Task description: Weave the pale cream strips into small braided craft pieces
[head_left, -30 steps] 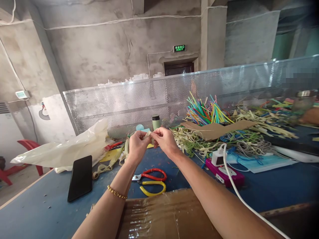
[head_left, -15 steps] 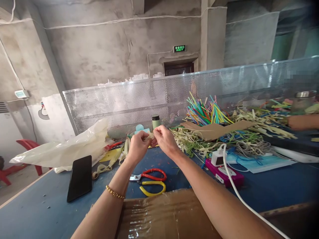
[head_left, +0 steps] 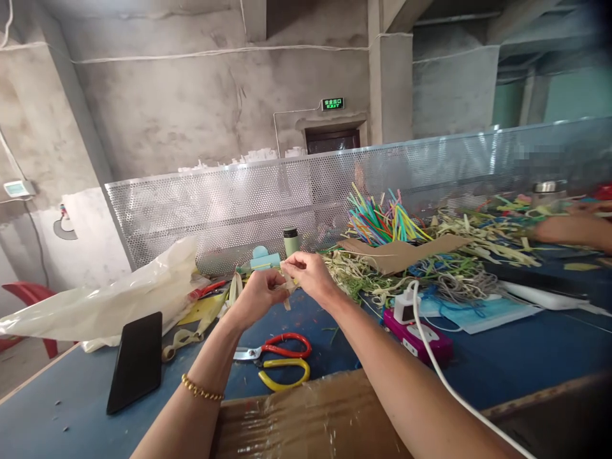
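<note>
Between my two hands is a short pale strip (head_left: 287,284), thin like dried husk, with its lower end hanging free. My left hand (head_left: 258,296) pinches it from the left, thumb against fingers. From the right, my right hand (head_left: 308,274) is closed on its upper part, the fingertips almost touching the left ones. Below them on the blue table (head_left: 335,341) lie scissors (head_left: 275,360) with one red and one yellow handle, blades pointing left. A cardboard box (head_left: 310,421) sits under my forearms.
Left are a black phone (head_left: 136,363) and a plastic bag (head_left: 129,293). Behind my hands stands a green bottle (head_left: 291,242). Right are colourful stems (head_left: 382,220), tangled strands (head_left: 358,274), a magenta power strip (head_left: 421,338) with a white cable, and another person's arm (head_left: 574,231). A perforated metal screen (head_left: 229,217) runs behind.
The strip now hangs down between my hands, and my left hand has turned and dropped slightly. The whole view has shifted, so things sit farther left and lower. The other person's arm has moved.
</note>
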The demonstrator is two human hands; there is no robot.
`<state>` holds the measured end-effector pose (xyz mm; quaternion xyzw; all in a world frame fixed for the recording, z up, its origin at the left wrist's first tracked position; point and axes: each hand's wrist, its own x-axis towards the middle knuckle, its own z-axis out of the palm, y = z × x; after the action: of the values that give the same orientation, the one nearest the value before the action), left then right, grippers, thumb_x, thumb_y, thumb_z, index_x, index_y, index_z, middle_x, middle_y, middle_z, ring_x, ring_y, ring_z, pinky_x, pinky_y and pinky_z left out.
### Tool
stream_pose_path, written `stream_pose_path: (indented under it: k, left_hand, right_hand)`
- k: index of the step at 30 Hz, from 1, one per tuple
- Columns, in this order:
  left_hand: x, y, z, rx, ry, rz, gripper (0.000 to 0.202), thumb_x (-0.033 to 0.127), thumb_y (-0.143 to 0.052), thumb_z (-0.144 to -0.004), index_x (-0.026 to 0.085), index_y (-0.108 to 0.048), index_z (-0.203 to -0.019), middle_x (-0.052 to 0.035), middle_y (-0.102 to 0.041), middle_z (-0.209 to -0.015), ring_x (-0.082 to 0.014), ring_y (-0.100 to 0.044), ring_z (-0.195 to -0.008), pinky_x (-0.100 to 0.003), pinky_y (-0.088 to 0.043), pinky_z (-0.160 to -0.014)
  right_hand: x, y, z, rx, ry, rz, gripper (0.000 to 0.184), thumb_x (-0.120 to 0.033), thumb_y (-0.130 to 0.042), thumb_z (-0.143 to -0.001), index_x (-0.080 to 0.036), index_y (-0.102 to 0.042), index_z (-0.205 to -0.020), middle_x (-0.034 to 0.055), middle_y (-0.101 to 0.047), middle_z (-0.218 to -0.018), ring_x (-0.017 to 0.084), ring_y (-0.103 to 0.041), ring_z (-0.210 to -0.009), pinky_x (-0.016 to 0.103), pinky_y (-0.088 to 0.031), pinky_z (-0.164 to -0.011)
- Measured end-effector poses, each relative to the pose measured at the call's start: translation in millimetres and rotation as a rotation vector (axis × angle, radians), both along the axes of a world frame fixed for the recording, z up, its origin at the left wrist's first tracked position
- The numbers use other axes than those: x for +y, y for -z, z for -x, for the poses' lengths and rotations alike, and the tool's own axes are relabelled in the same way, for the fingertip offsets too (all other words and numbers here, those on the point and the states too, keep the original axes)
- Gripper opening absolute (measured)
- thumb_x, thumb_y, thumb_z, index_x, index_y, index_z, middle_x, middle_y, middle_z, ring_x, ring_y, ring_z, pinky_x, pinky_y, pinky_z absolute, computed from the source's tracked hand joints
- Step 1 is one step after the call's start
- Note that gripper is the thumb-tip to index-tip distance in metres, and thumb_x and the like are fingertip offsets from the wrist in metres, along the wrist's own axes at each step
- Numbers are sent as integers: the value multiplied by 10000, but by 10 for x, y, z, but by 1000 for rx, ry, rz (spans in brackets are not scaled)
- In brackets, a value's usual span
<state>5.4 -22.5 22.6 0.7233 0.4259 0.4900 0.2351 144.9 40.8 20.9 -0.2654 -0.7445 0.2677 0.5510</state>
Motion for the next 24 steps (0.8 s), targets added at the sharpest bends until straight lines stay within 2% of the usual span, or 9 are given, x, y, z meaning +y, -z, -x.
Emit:
stream_pose_path:
  k: [4, 9, 13, 18, 24]
  left_hand:
    - [19, 35, -3, -77, 22, 64, 118, 225, -699, -658, 193, -625, -572, -17, -589, -565, -122, -430, -523, -265, -305, -518]
    - [43, 75, 19, -135, 106, 133, 122, 272, -718, -700, 199, -675, -613, -38, -626, -611, -142, -507, -568, -279, -389, -575]
    - [17, 58, 32, -195, 192, 196, 149, 344, -727, -731, 197, -725, -705, -78, -678, -701, -172, -570, -648, -306, -446, -656]
    - [-12, 28, 32, -206, 225, 197, 253, 447, -724, -735, 203, -715, -667, -89, -667, -696, -194, -574, -685, -328, -468, -687]
    - [50, 79, -3, -277, 229, 173, 341, 475, -651, -805, 176, -698, -649, -87, -651, -686, -164, -552, -660, -305, -443, -674]
  right_hand:
    - [34, 56, 19, -7, -12, -13, 203, -341, -599, -826, -166, -625, -726, -19, -563, -582, 110, -471, -538, 226, -346, -522]
    - [28, 64, 2, -66, 82, -78, 177, -325, -591, -844, -178, -629, -754, -20, -552, -599, 112, -468, -562, 221, -339, -543]
    - [11, 56, -8, -69, 80, -125, 187, -336, -564, -874, -182, -628, -790, -22, -546, -613, 109, -467, -564, 221, -344, -557]
    - [10, 58, -11, -55, 88, -140, 192, -335, -556, -885, -184, -629, -793, -27, -532, -600, 112, -468, -569, 220, -352, -569]
    - [-26, 70, -5, -60, 88, -155, 204, -361, -550, -897, -195, -644, -823, -17, -574, -624, 120, -501, -579, 220, -354, -563]
